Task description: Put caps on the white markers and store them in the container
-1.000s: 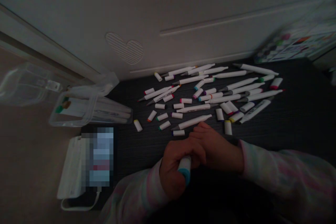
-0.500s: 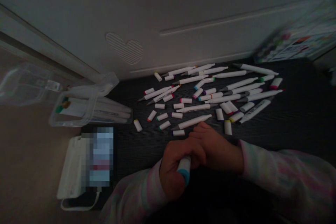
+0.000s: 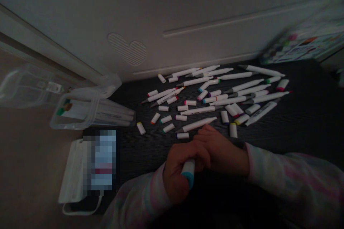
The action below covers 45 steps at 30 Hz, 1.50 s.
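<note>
Low in the view, my left hand [image 3: 176, 171] is closed around a white marker [image 3: 189, 169] with a blue end. Only that end shows, pointing toward me; the rest is hidden in the fingers. My right hand [image 3: 217, 148] presses against the left, its fingers curled shut, and whatever lies inside them is hidden. Just beyond the hands lie an uncapped marker [image 3: 199, 124] with a grey tip and a loose cap [image 3: 182, 136] with a dark purple end. Many more white markers [image 3: 248, 85] and loose caps [image 3: 168, 128] are scattered across the dark tabletop [image 3: 145, 150].
At the left, a clear plastic case [image 3: 94, 112] with its lid open lies on its side with markers inside. Nearer me are a blurred-out screen [image 3: 103, 161], a white object [image 3: 72, 171] and a cable [image 3: 80, 213]. A colourful marker pack [image 3: 301, 46] stands at back right, beside a pale panel [image 3: 188, 18].
</note>
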Each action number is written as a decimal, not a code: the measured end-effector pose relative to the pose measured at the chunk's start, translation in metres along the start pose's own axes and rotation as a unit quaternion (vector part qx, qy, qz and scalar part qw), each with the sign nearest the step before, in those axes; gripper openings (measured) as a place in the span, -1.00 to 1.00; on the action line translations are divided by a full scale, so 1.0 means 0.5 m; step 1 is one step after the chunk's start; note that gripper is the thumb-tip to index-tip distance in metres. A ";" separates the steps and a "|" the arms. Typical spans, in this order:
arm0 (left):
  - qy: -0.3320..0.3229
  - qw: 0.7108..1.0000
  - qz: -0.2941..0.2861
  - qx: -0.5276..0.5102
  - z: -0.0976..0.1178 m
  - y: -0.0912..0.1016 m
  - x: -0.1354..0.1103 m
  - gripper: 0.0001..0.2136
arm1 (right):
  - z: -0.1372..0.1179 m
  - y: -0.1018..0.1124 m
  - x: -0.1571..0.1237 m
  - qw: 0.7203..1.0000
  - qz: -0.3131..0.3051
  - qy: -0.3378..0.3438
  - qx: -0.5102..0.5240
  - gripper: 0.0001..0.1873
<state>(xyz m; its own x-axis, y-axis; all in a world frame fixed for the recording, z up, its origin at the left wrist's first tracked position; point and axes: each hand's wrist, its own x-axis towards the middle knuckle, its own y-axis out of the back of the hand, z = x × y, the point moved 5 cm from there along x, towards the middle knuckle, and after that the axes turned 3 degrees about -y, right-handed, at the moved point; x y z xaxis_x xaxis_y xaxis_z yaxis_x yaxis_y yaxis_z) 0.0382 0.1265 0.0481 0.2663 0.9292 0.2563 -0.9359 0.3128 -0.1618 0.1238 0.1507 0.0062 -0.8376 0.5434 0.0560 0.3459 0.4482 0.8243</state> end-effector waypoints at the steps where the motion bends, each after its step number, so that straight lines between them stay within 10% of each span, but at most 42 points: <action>1: 0.001 1.000 -0.002 0.000 0.000 0.000 0.000 -0.44 | 0.000 -0.001 0.000 1.000 -0.003 0.001 0.001 -0.87; 45: 0.002 1.000 -0.001 0.001 0.002 0.001 0.006 -0.44 | -0.001 0.001 0.002 1.000 -0.010 0.001 -0.003 -0.86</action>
<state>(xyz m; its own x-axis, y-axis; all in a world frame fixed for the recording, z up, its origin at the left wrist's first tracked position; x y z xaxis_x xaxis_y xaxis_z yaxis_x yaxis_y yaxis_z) 0.0381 0.1292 0.0499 0.2697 0.9290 0.2534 -0.9357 0.3150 -0.1589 0.1230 0.1510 0.0068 -0.8449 0.5333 0.0411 0.3272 0.4545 0.8284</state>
